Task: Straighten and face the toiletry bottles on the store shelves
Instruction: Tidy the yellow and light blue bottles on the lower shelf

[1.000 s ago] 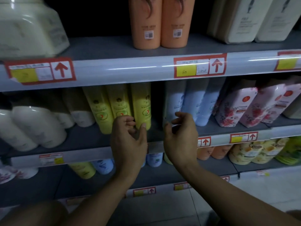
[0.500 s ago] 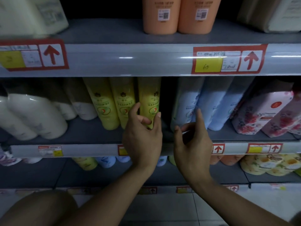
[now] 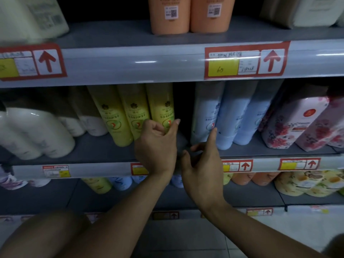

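Three yellow bottles stand side by side on the middle shelf. My left hand reaches in at the rightmost yellow bottle, thumb and curled fingers around its lower part. To its right is a dark gap, then three pale blue bottles. My right hand hovers in front of the leftmost blue bottle, fingers apart, one fingertip near its lower label, holding nothing.
White bottles lean at the left of the middle shelf, pink floral refill packs at the right. Orange bottles stand on the shelf above. Price rails with red arrow tags front each shelf. More bottles sit on the lower shelf.
Both hands have moved up and into the shelf. The left hand has closed around the rightmost yellow bottle's base, and the right hand has spread open toward the blue bottle. The view has come closer.
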Demonstrator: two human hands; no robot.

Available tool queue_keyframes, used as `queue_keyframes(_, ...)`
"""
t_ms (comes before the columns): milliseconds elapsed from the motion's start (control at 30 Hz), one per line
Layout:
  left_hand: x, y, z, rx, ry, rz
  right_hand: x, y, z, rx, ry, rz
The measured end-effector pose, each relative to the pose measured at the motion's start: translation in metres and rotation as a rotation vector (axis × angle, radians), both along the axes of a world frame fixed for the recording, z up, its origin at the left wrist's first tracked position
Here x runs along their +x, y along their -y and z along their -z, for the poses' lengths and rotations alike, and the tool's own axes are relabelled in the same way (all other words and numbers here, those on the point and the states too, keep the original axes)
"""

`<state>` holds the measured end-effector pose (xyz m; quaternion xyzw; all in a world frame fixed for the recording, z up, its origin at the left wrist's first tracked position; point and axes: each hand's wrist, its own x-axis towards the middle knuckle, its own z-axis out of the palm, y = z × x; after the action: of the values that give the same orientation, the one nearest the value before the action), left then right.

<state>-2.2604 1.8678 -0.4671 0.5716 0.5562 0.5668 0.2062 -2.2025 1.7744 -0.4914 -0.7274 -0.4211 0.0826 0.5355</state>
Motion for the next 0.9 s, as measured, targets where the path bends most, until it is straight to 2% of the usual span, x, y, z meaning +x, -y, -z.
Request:
queue_keyframes(300,-0.012,0.005,0.003,0.084,-0.032,0.09,-0.004,-0.007,0.002,-0.027,-0.022,0.017)
queue_keyframes(733,-0.016,0.005,0.001,0.103,-0.094,0.109,-0.021,-0.009,0.001,-0.1,-0.021,-0.057)
queue_keyframes(900,-0.013,0.009,0.001,0.172,-0.139,0.387,-0.025,0.0,-0.001,-0.142,0.043,-0.131)
